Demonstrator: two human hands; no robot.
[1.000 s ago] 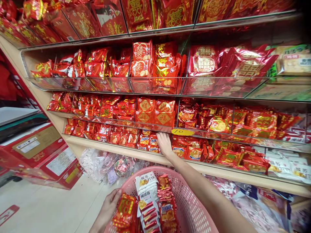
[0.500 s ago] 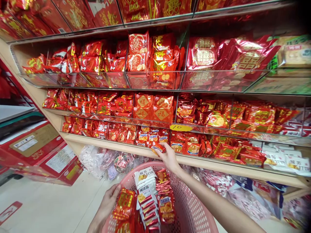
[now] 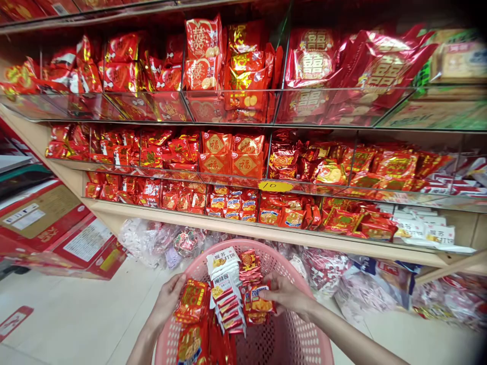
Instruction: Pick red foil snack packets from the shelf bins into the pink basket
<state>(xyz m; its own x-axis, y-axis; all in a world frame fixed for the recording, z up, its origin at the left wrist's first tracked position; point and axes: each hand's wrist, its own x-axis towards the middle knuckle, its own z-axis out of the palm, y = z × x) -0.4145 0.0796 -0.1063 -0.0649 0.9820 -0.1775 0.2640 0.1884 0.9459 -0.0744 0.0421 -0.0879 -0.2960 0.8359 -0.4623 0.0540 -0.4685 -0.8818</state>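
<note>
A pink perforated plastic basket point(image 3: 304, 344) stands below the shelves, with rows of red and white snack packets inside. My left hand point(image 3: 167, 300) is closed on its left rim, beside a large red packet point(image 3: 193, 301). Inside the right part of the basket, my right hand point(image 3: 286, 295) pinches a small red biscuit packet point(image 3: 258, 299) with blue and white lettering. That packet lies against a row of red packets. Overlapping white packets point(image 3: 224, 274) run down the middle.
Shelves of red-wrapped snacks stand ahead, with a clear front panel point(image 3: 236, 106) and a yellow price tag point(image 3: 275, 186). More packets with blue lettering point(image 3: 233, 204) fill a bottom compartment. Plastic bags point(image 3: 152, 243) lie beneath the shelf; red cartons point(image 3: 49, 228) stand left.
My right hand has moved from the bottom shelf down into the basket, carrying a small red biscuit packet. My left hand stays at the rim. The view has shifted slightly.
</note>
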